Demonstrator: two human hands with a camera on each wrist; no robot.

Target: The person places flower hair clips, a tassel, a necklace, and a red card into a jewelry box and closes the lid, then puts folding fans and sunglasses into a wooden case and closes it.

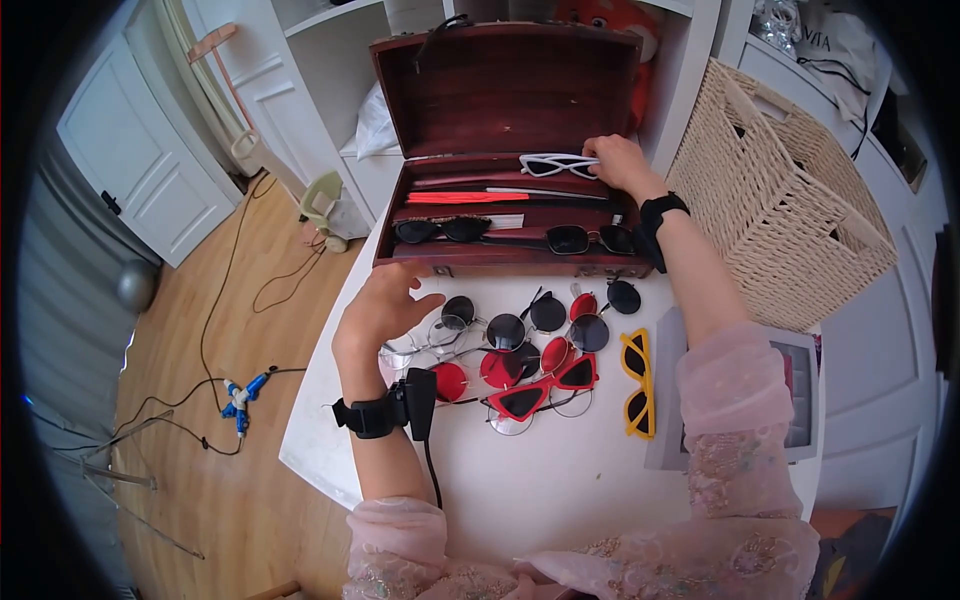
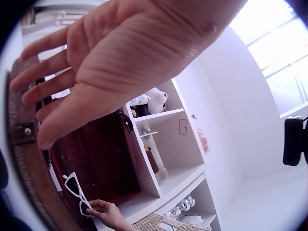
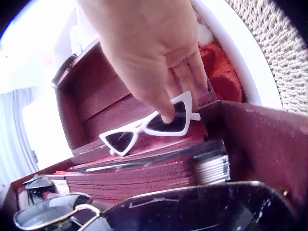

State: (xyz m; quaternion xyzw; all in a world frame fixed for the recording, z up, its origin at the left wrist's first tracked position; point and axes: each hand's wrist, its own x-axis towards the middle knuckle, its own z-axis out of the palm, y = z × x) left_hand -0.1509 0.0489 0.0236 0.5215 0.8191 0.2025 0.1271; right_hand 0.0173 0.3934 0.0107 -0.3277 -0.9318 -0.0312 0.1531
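Note:
White-framed sunglasses (image 1: 556,164) with dark lenses are pinched at one end by my right hand (image 1: 622,165), over the back of the open dark red box (image 1: 508,98). In the right wrist view the thumb lies on one lens of the white sunglasses (image 3: 139,127). Inside the box lie black sunglasses (image 1: 442,230), thin-framed dark sunglasses (image 1: 590,240) and a red strip (image 1: 465,198). My left hand (image 1: 385,312) is at the box's front left corner, fingers spread and holding nothing; the left wrist view shows its palm (image 2: 115,57).
Several round glasses (image 1: 506,332), red-framed sunglasses (image 1: 520,402) and yellow-framed sunglasses (image 1: 638,384) lie on the white table (image 1: 560,490). A grey case (image 1: 800,390) is at the right, under my right arm. A woven basket (image 1: 770,200) stands right of the box.

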